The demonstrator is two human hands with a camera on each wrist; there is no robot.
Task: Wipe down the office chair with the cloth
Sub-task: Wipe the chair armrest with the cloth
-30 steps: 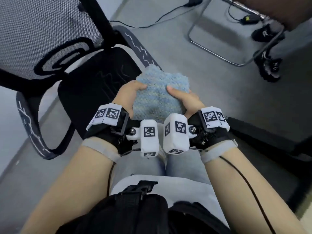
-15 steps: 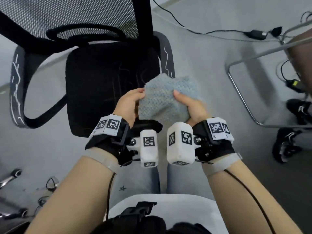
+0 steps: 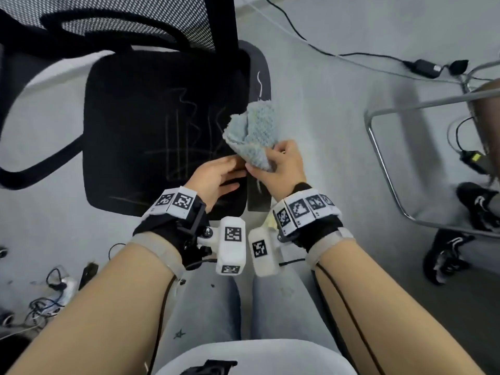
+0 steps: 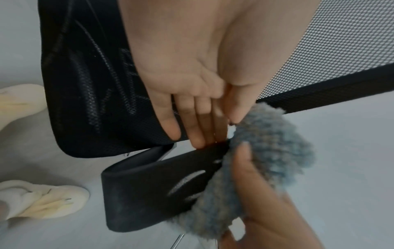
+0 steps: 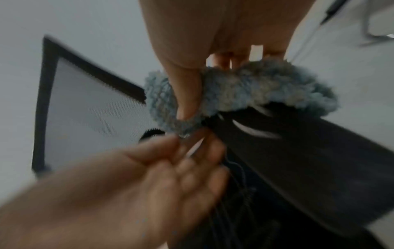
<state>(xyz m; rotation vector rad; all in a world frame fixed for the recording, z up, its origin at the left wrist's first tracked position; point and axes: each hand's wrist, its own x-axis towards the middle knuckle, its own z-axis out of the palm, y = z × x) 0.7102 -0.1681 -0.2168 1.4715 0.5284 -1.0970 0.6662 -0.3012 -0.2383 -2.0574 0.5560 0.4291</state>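
Now the blue-grey cloth (image 3: 253,136) sits bunched in the right hand (image 3: 280,166), its lower corner pinched between the thumb and the curled fingers, the rest fanning up and away from the knuckles over the chair's right armrest (image 3: 258,190); from the left wrist view the cloth (image 4: 262,161) wraps against the top of the armrest (image 4: 162,187), with the right thumb pressed into its pile; the left hand (image 3: 216,177) holds nothing, its fingers (image 4: 192,128) straight and pressed side by side, their tips lying at the seam between the black seat (image 3: 151,131) and the armrest, just beside the cloth's near edge, and whether they touch it cannot be told; half a second ago both hands held the cloth stretched flat between them above the seat's front, whereas at this moment the left has let go and the cloth has gathered into a wad in the right hand alone, shifted toward the armrest; the view has also swung so that the office chair (image 3: 116,31) sits more squarely ahead; both forearms reach forward and slightly inward, wrists close together, the right hand turned thumb-inward, the left palm facing down and toward the right.
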